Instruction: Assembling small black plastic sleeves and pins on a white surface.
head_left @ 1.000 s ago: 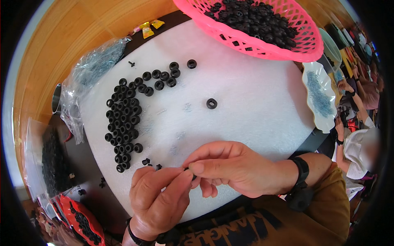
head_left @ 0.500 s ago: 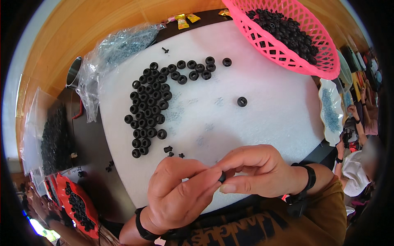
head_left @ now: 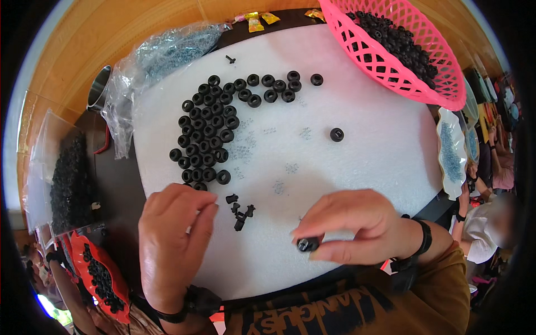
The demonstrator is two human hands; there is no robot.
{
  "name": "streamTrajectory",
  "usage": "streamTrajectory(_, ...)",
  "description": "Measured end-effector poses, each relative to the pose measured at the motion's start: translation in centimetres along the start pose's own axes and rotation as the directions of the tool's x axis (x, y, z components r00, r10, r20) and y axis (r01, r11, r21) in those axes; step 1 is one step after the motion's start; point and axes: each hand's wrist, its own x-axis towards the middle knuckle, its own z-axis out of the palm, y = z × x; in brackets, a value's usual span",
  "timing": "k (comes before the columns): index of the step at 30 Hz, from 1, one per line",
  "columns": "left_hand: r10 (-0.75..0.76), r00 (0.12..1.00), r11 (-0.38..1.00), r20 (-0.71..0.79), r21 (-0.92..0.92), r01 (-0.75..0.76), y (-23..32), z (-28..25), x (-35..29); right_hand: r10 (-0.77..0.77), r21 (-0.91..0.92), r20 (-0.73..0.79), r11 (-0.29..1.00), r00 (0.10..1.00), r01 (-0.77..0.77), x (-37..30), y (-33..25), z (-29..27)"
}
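Between the thumb and fingers of my right hand is a small black ring, with a paler piece showing in its hole. My left hand hovers at the lower end of a cluster of black rings, covering some of them. Its thumb and fingertips are drawn together; whether anything is between them is hidden. Small black plugs lie on the white foam sheet, between my hands. A lone black ring sits on the sheet farther right.
A pink basket of black parts stands at the far right, near a white dish of bluish bits. Left are plastic bags, a metal cup and a red tray. Other people work at both sides.
My hands have moved apart. The left one has gone left to the ring cluster; the right one keeps the black ring, whose hole now shows. More plugs are visible on the sheet.
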Motion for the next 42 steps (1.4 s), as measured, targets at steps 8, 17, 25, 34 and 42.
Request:
streamTrajectory(8, 0.140, 0.985, 0.971, 0.100, 0.180, -0.156, 0.0, 1.3, 0.2, 0.097, 0.090, -0.026, 0.992, 0.995, -0.094, 0.1, 0.2, -0.3)
streamTrajectory(17, 0.168, 0.977, 0.947, 0.133, 0.253, -0.197, 0.0, 1.9, 0.3, 0.104, 0.086, -0.021, 0.991, 0.994, -0.102, -0.1, 0.0, -0.1)
streamTrajectory(25, 0.060, 0.998, 0.997, 0.009, -0.054, -0.059, 0.9, 1.8, -0.2, 0.093, 0.078, -0.021, 0.993, 0.995, -0.091, -0.1, 0.0, -0.1)
streamTrajectory(34, 0.182, 0.978, 0.846, 0.106, -0.523, -0.101, 1.9, 2.1, -1.1, 0.100, 0.074, -0.001, 0.992, 0.995, -0.100, -0.1, -0.1, 0.0)
streamTrajectory(42, 0.266, 0.959, 0.813, 0.093, -0.557, -0.171, 2.0, 2.5, -1.0, 0.118, 0.078, -0.007, 0.990, 0.993, -0.117, -0.2, 0.1, 0.3)
